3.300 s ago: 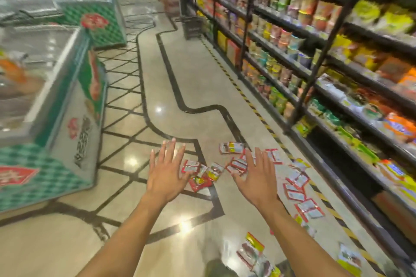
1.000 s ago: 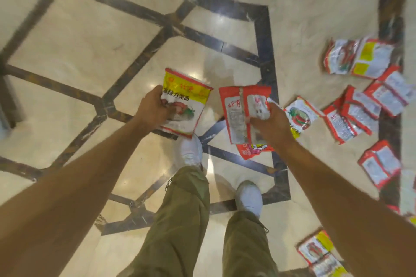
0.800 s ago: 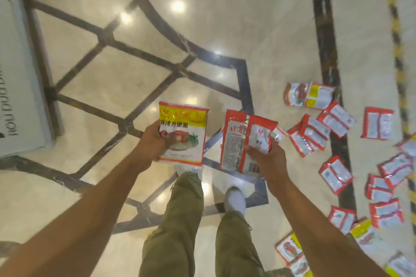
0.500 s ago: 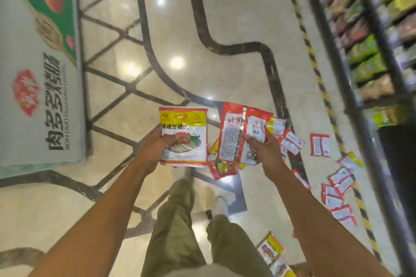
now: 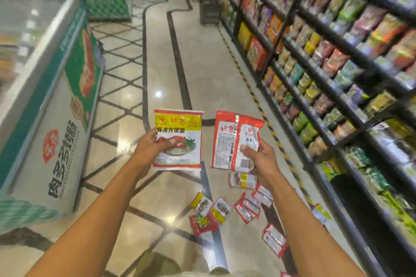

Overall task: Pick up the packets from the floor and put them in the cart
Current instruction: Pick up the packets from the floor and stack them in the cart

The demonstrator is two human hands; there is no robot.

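We grip a yellow packet (image 5: 180, 141) in our left hand (image 5: 150, 149) and a red packet (image 5: 231, 139) in our right hand (image 5: 261, 157). Many packets (image 5: 225, 209) lie on the floor (image 5: 202, 63). We see no cart, so most work is left.

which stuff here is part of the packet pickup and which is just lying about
Part of the job:
yellow-topped packet in the left hand
red packet in the right hand
packets scattered on the floor

Just there:
chest freezer
stocked shelves
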